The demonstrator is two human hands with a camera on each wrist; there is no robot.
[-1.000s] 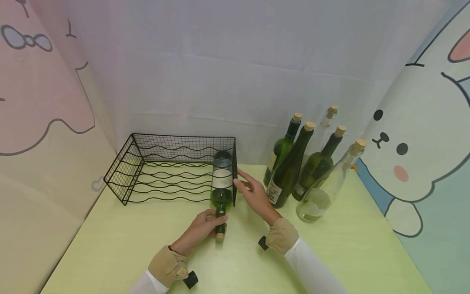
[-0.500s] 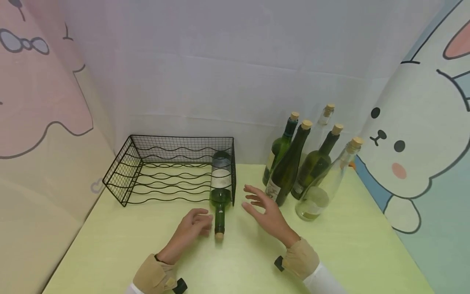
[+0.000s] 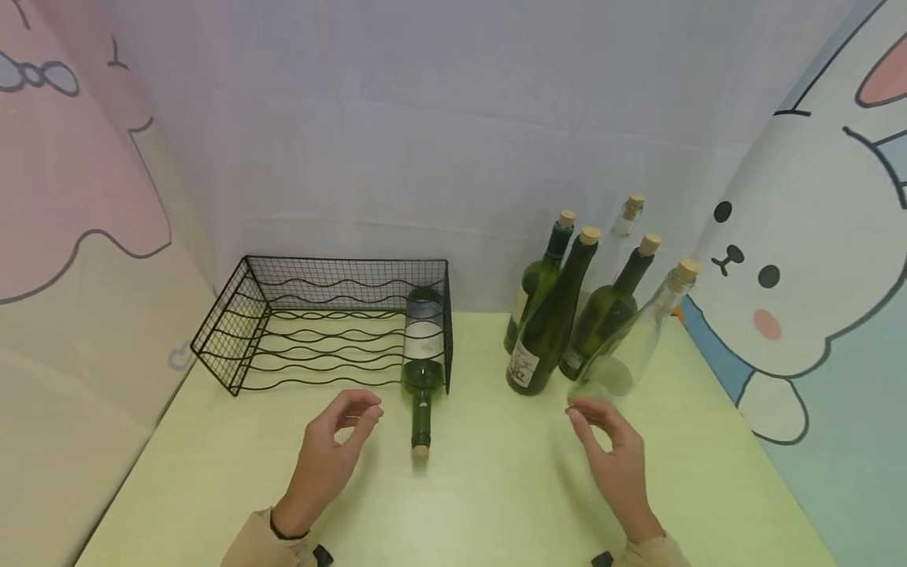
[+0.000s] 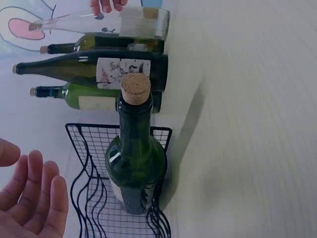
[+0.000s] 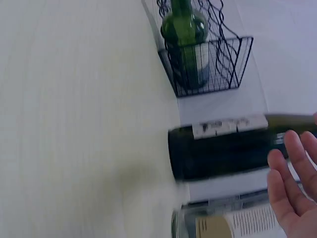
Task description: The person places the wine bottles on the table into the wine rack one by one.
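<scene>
Fingers [image 3: 359, 396] on our left hand [image 3: 324, 450] curve loosely with the thumb set apart from them, gripping nothing, just left of the neck of a lying bottle [image 3: 423, 378]. That bottle rests at the right end of a black wire rack [image 3: 347, 276], its neck past the front edge, pointing toward us. On our right hand [image 3: 616, 461] the fingers look relaxed and hold nothing either; whether their tips meet the thumb we cannot tell.

What counts most, we judge, is how this right hand stands to the upright bottles, since it is clearly the nearer one. From its fingers the clear bottle [image 3: 635, 342] is ahead and slightly right, the dark bottle [image 3: 553, 323] ahead and left; both stand with the long axis vertical on the counter [image 3: 489, 496].

Behind them we make out an olive bottle [image 3: 604, 315], a green bottle [image 3: 540, 276] and a rear clear bottle [image 3: 623, 224], mostly hidden below its neck. Our right fingertips cover part of the clear bottle's base in the head view; we cannot say whether they touch it. The right wrist view is blurred and cuts off the dark bottle's top, and we cannot read its label.
</scene>
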